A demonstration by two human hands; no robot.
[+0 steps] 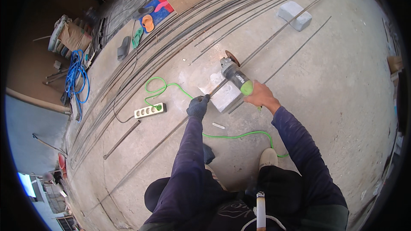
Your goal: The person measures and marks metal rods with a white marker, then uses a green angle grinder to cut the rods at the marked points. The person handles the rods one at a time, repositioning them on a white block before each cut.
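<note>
In a dark glove, my left hand (pixel 198 107) is closed around long thin steel rods (pixel 276 35) that run from lower left to upper right. Beside it, a pale concrete block (pixel 225 99) supports the rods. My bare right hand (pixel 262 96) grips the rear of an angle grinder (pixel 236 76) with a green end. Its worn brown cutting disc (pixel 232 58) stands at the rods just beyond the block; whether it touches them I cannot tell. A second concrete block (pixel 295 16) lies under the rods' far end.
A green cord (pixel 239 137) runs near my shoes and joins a white power strip (pixel 150 110) at left. Many long rods (pixel 171 45) lie across the floor behind. Sandals (pixel 147 22), a coiled blue hose (pixel 77 77) and a loose rod (pixel 299 48) lie around. A cigarette (pixel 260 211) shows low.
</note>
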